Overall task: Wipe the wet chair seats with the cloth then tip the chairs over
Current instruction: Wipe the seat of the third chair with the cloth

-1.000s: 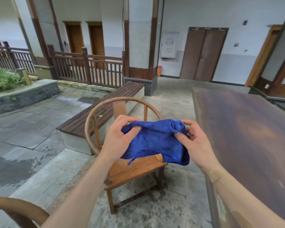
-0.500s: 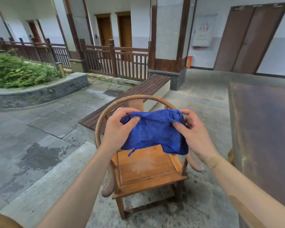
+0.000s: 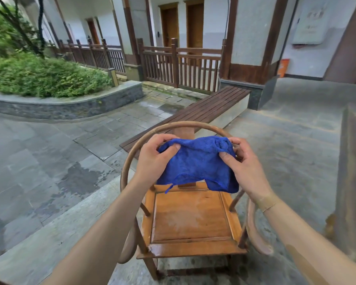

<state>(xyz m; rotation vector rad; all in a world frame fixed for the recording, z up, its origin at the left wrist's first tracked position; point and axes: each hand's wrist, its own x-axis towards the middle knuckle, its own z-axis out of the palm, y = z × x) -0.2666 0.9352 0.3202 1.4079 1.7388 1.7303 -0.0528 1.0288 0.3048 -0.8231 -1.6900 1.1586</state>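
We note the blue cloth [image 3: 195, 165] held above the wooden chair [image 3: 190, 219], clear of its wet seat. The left hand [image 3: 152, 161] and right hand [image 3: 246, 167] each pinch a top edge. Beyond stand a slatted bench [image 3: 195, 114], railing [image 3: 181, 64] and damp stone paving [image 3: 49, 161].

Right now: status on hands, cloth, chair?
Left hand and right hand both gripping blue cloth, held above seat. Chair upright, seat wet, unwiped. Nothing in the way.
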